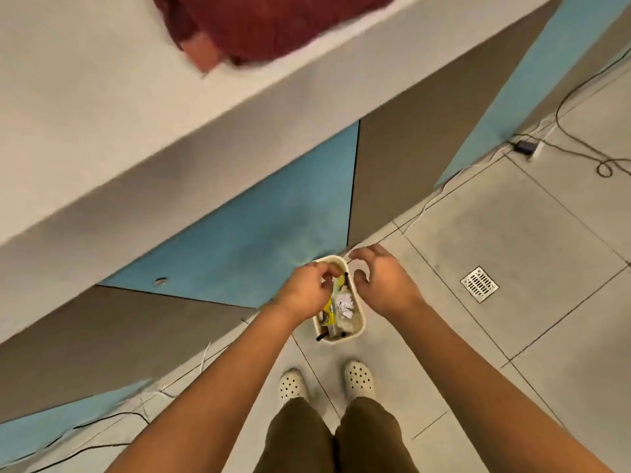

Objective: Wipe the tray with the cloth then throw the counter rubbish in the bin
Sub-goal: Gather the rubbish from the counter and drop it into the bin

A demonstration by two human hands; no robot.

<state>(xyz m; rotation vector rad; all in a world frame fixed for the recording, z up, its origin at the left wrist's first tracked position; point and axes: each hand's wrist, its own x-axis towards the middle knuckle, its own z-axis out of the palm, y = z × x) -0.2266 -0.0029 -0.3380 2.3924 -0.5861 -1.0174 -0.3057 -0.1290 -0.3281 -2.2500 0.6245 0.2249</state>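
You look near the end: both hands hover over the small cream plastic bin (338, 302) at lower centre, already holding rubbish. Your left hand (305, 290) has curled fingers, though I cannot tell if it pinches anything; your right hand (382, 279) hangs relaxed, grasping nothing. The dark red cloth (273, 22) lies on the pale counter (102, 131), top of frame; no tray shows.

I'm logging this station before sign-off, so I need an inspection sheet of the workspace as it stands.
Surface: pale counter, blurred, seen from above.
Job's things: small cream bin on the tiled floor, holding crumpled white paper, a yellow wrapper and dark sticks; dark red cloth on the counter; tray not in view.
Clutter: nothing seen loose on the floor.
Hands: left hand over the bin, fingers curled, grip contents unclear; right hand beside it, fingers loosely curled, empty.
Cables: black cable and adapter at right; thin wires along the cabinet base.
Surroundings: floor drain, blue and grey cabinet panels.
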